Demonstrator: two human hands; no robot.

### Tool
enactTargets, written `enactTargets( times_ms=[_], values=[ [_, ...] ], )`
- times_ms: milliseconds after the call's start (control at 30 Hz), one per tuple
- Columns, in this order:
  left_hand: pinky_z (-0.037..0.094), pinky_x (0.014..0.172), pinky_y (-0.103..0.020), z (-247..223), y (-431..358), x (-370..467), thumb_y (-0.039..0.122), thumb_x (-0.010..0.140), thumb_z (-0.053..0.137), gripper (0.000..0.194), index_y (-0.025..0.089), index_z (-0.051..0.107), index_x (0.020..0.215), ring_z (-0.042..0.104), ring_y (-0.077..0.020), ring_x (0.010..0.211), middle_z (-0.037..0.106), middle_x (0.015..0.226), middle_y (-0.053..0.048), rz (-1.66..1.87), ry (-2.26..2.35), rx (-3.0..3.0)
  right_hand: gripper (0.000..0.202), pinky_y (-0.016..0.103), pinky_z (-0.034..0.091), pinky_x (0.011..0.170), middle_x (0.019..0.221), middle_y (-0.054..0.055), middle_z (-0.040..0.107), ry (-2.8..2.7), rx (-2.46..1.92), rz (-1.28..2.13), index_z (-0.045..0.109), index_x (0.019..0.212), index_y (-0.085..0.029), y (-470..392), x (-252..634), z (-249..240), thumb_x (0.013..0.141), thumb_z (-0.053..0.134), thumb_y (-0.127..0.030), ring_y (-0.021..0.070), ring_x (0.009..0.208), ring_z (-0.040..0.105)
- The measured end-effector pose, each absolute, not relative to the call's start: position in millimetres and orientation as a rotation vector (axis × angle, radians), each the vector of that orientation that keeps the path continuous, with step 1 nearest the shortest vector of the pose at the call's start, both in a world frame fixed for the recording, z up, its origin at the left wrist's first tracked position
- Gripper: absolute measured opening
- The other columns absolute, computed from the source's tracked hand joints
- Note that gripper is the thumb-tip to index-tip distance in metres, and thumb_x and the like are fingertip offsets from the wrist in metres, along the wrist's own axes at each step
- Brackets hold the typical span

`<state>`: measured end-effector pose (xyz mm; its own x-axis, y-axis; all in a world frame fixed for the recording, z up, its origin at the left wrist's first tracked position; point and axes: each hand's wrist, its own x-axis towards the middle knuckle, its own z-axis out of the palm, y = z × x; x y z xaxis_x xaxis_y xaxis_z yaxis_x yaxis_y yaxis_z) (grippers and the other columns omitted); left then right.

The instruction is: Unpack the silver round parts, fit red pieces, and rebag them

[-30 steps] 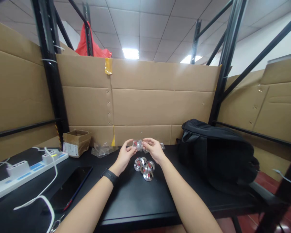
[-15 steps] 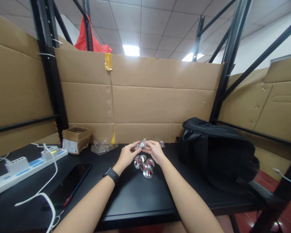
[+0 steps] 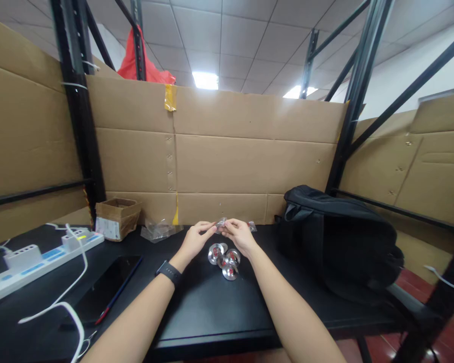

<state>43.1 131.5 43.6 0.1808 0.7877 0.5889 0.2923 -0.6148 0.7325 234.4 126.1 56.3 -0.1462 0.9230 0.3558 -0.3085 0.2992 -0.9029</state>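
Note:
My left hand (image 3: 196, 241) and my right hand (image 3: 242, 238) meet near the back of the black table. Between their fingertips is a small, crinkled clear plastic packet (image 3: 221, 222). Both hands are closed in a pinch, the left at its left side and the right at its right side. What the packet contains is too small to make out. Just below the hands lies a cluster of several shiny round metal pieces with red centres (image 3: 230, 272). Another small clear packet (image 3: 252, 226) with something red in it rests behind my right hand.
A black backpack (image 3: 336, 237) stands on the right. To the left are a phone (image 3: 111, 280), a white power strip (image 3: 49, 264) with cables, scissor handles (image 3: 87, 344), a small open cardboard box (image 3: 118, 222) and crumpled clear plastic (image 3: 161, 230). Cardboard panels (image 3: 219, 161) wall the back.
My left hand has shifted slightly left and its fingers sit farther from the packet's middle. The packet has dropped a little and shows less above the fingers. The metal pieces stay put.

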Motion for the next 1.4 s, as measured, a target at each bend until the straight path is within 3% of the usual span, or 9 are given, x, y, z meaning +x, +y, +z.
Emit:
enactTargets(
  times_ms=[100,200,333,467,833,1067,1167,1267,1400],
  values=[
    [0.051,0.085,-0.035,41.0,135.9,41.3,0.057,0.092,0.050,0.051,0.015,0.079,0.089,0.068,-0.0245,0.089,0.077,0.089,-0.008,1.380,1.004,1.949,0.036,0.028,0.054,0.069,0.078,0.004,0.072,-1.387,-0.656,1.123,0.066,0.081,-0.017,127.6,235.8,55.1,0.075,0.078,-0.050,0.0152,0.068,0.066],
    [0.052,0.080,-0.032,39.1,139.6,38.4,0.054,0.092,0.051,0.046,0.015,0.076,0.093,0.069,-0.0232,0.084,0.077,0.090,-0.007,1.435,1.023,1.899,0.024,0.027,0.053,0.064,0.077,0.004,0.072,-1.455,-0.704,1.072,0.064,0.077,-0.018,130.0,239.5,54.0,0.078,0.073,-0.040,0.0143,0.063,0.064],
    [0.052,0.079,-0.032,39.4,140.6,33.8,0.050,0.088,0.057,0.039,0.017,0.077,0.094,0.071,-0.0237,0.085,0.078,0.093,-0.008,1.474,1.124,1.870,0.011,0.022,0.044,0.050,0.057,-0.001,0.065,-1.538,-0.875,0.914,0.059,0.066,-0.018,135.5,250.6,52.5,0.068,0.069,-0.021,0.0127,0.050,0.059],
    [0.052,0.077,-0.031,44.2,132.4,33.4,0.050,0.084,0.063,0.035,0.019,0.079,0.087,0.072,-0.0236,0.084,0.079,0.091,-0.007,1.493,1.220,1.889,0.015,0.020,0.040,0.048,0.055,-0.004,0.063,-1.623,-0.923,0.877,0.061,0.075,-0.018,139.1,265.6,53.2,0.062,0.066,-0.014,0.0099,0.046,0.054],
    [0.049,0.071,-0.028,51.9,117.1,42.7,0.046,0.087,0.060,0.030,0.021,0.076,0.082,0.070,-0.0194,0.075,0.077,0.081,-0.004,1.598,1.355,1.973,0.020,0.021,0.045,0.049,0.073,0.001,0.071,-1.783,-0.971,0.821,0.060,0.091,-0.018,146.0,269.5,43.0,0.073,0.067,-0.022,0.0106,0.049,0.057],
    [0.048,0.061,-0.025,52.9,133.5,12.4,0.040,0.093,0.050,0.033,0.021,0.063,0.116,0.065,-0.0155,0.055,0.073,0.077,-0.001,1.740,1.497,1.763,0.029,0.025,0.051,0.057,0.093,0.004,0.070,-1.720,-1.028,0.670,0.060,0.104,-0.019,149.2,264.8,38.0,0.077,0.066,-0.027,0.0119,0.057,0.063],
    [0.050,0.072,-0.029,55.3,148.4,-23.6,0.033,0.093,0.045,0.030,0.021,0.070,0.104,0.070,-0.0204,0.073,0.074,0.081,-0.005,1.708,1.726,1.764,0.027,0.027,0.051,0.063,0.091,0.004,0.070,-1.722,-1.048,0.545,0.064,0.101,-0.019,153.1,269.4,34.9,0.075,0.065,-0.025,0.0131,0.062,0.063],
    [0.047,0.090,-0.035,55.2,160.4,-61.4,0.028,0.094,0.039,0.035,0.020,0.072,0.105,0.065,-0.0261,0.103,0.073,0.108,-0.011,1.704,2.033,1.828,0.018,0.028,0.052,0.069,0.085,0.004,0.072,-1.688,-1.070,0.422,0.067,0.092,-0.018,157.8,275.6,31.7,0.076,0.061,-0.022,0.0155,0.070,0.065],
    [0.043,0.089,-0.050,46.4,163.2,-86.4,0.036,0.096,0.034,0.042,0.020,0.071,0.110,0.056,-0.0357,0.108,0.065,0.117,-0.016,1.428,2.473,1.746,0.017,0.029,0.051,0.073,0.083,0.004,0.072,-1.692,-1.188,0.274,0.069,0.088,-0.017,161.7,282.7,26.1,0.076,0.057,-0.016,0.0175,0.073,0.065]
  ],
)
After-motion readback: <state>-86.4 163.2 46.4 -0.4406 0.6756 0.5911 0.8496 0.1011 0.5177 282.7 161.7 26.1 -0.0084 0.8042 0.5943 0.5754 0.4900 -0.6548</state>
